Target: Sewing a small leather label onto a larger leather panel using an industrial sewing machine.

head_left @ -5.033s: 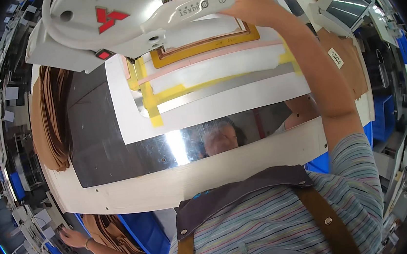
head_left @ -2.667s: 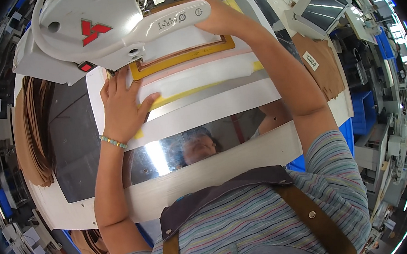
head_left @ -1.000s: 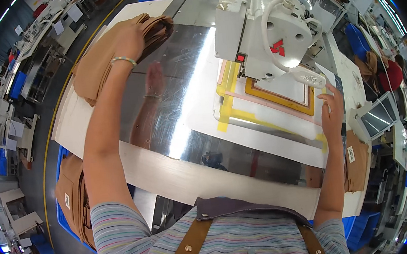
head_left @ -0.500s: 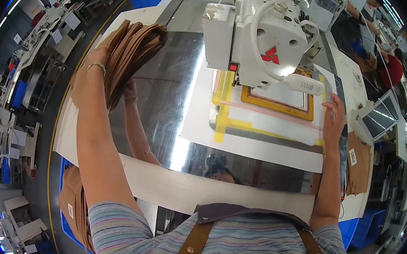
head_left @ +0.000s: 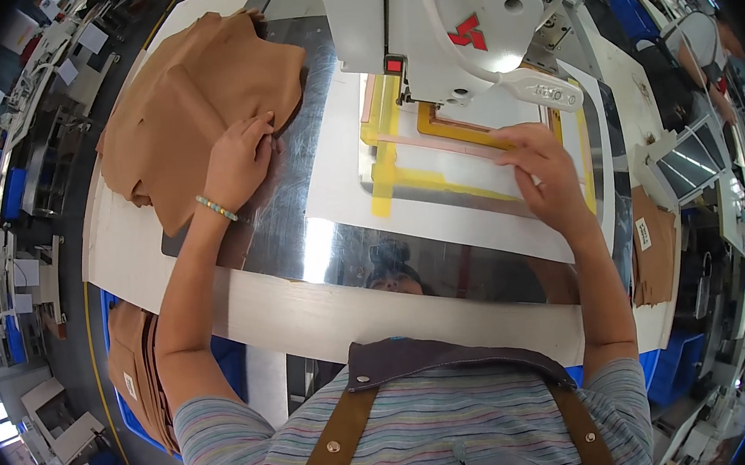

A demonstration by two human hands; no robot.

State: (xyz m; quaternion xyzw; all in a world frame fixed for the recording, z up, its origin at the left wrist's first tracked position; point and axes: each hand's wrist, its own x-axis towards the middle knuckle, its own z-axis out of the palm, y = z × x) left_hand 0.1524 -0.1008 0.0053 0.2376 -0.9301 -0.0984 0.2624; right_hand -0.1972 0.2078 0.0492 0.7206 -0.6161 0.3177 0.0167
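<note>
My left hand [head_left: 240, 164], with a beaded bracelet at the wrist, pinches the right part of a brown fabric pile [head_left: 153, 137] lying spread on the steel plate [head_left: 275, 242]. My right hand [head_left: 541, 171] hovers over or rests at the front right of a yellow frame [head_left: 439, 127], its bent fingers apart with nothing visibly in them; whether it touches is unclear. The frame sits on a white sheet [head_left: 332, 183] with yellow tape [head_left: 380, 191] and pink strips, partly hidden under the white machine head [head_left: 479, 34].
Brown pieces lie on the right of the table [head_left: 658, 259] below a tilted screen [head_left: 671, 163]. A blue bin [head_left: 225, 372] of brown pieces [head_left: 134, 363] is at lower left. Other workstations line both sides, with a person [head_left: 711, 65] at the upper right.
The brown pieces at upper left, folded in a bundle before, now lie spread out. My left hand has moved right and down with them; my right hand has moved left onto the frame area.
</note>
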